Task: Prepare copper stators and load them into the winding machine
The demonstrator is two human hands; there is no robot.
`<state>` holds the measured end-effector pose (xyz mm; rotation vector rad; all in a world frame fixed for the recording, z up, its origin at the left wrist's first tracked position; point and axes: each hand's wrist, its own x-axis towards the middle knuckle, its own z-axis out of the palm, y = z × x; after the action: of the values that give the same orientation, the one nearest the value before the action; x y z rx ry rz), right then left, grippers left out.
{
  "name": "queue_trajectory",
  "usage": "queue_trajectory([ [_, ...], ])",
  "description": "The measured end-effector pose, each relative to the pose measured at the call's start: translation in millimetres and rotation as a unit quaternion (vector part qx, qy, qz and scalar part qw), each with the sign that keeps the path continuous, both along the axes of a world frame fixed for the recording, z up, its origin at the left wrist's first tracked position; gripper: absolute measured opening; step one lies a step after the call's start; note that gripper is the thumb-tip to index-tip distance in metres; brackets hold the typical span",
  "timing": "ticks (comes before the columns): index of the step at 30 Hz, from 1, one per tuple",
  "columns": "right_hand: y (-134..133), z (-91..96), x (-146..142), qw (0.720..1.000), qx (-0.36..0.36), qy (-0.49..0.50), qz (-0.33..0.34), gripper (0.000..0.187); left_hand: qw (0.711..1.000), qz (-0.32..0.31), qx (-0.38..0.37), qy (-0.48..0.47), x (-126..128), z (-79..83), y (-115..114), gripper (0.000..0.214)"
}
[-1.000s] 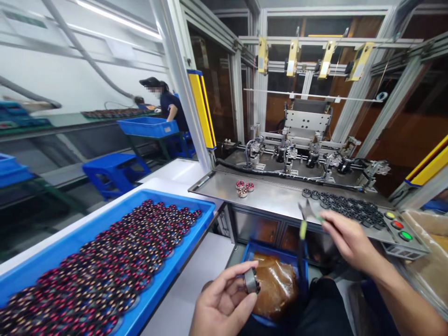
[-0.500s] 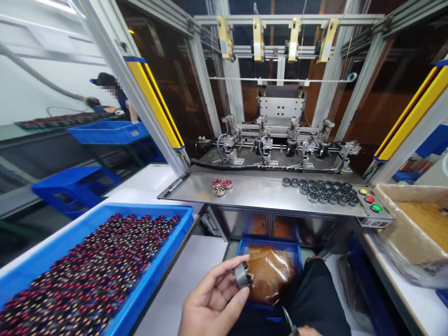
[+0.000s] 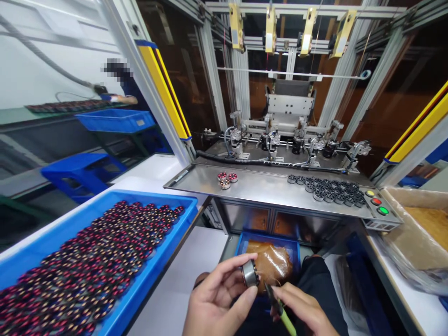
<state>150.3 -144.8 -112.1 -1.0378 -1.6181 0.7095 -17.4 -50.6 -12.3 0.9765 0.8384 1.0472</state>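
Between the thumb and fingers of my left hand (image 3: 224, 296) is a wound motor stator (image 3: 249, 273), a short grey cylinder tilted on its side with dark toothed ends. My right hand (image 3: 304, 308) is closed around green-handled pliers (image 3: 287, 322), whose dark jaws point up toward the stator. Their tips are close to its right end; I cannot tell whether they touch. A thin strand shows near the tips. Below both hands, brown glossy film or paper (image 3: 276, 261) lies in a blue bin (image 3: 241, 242).
A blue tray (image 3: 191, 205) full of wound stators stands at left. On the metal ledge (image 3: 259, 186) are three red-and-copper stators (image 3: 226, 183) and several dark ones (image 3: 332, 190), beside a button panel (image 3: 380, 210). A winding machine (image 3: 290, 107) rises behind. A person (image 3: 135, 93) works at far left.
My right hand has come up into view with the pliers, close to the stator. My left hand, still holding the stator, has shifted slightly right. The camera view has tilted down a little.
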Motion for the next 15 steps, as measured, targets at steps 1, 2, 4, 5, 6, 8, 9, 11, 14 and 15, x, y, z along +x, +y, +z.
queue_trajectory([
  [1, 1.3, 0.2, -0.2, 1.000, -0.009, 0.002, 0.000, 0.070, 1.000, 0.001, -0.004, -0.001, -0.3, 0.5, -0.3, 0.041],
  [2, 1.9, 0.0, -0.3, 1.000, -0.015, 0.004, 0.000, 0.069, 1.000, 0.001, -0.007, -0.002, -0.5, 0.8, -0.6, 0.041],
  [4, 1.9, -0.4, -0.1, 1.000, -0.017, 0.012, 0.003, 0.067, 1.000, -0.001, -0.011, -0.003, -0.7, 0.7, -1.1, 0.041],
  [5, 1.5, -0.3, 0.2, 1.000, -0.018, 0.017, 0.006, 0.067, 1.000, -0.003, -0.013, -0.004, -0.7, 0.5, -1.3, 0.041],
  [6, 0.9, 0.1, 0.5, 0.999, -0.022, 0.023, 0.010, 0.066, 1.000, -0.005, -0.014, -0.004, -0.6, 0.1, -1.5, 0.041],
  [8, -0.6, 1.3, 0.9, 0.999, -0.041, 0.028, 0.020, 0.066, 1.000, -0.008, -0.013, -0.004, -0.4, -0.8, -1.8, 0.041],
  [9, -1.4, 1.8, 1.0, 0.998, -0.052, 0.026, 0.022, 0.066, 1.000, -0.010, -0.011, -0.003, -0.3, -1.2, -2.0, 0.041],
  [11, -3.0, 2.1, 0.5, 0.998, -0.058, 0.013, 0.015, 0.065, 1.000, -0.013, -0.008, 0.000, -0.3, -2.2, -2.2, 0.042],
  [14, -4.8, 3.1, -0.4, 0.999, -0.047, -0.006, -0.002, 0.061, 1.000, -0.020, -0.006, 0.005, -0.7, -3.6, -2.4, 0.042],
  [15, -5.2, 4.4, -0.3, 0.999, -0.046, -0.008, 0.003, 0.062, 1.000, -0.022, -0.005, 0.005, -0.9, -4.1, -2.5, 0.042],
])
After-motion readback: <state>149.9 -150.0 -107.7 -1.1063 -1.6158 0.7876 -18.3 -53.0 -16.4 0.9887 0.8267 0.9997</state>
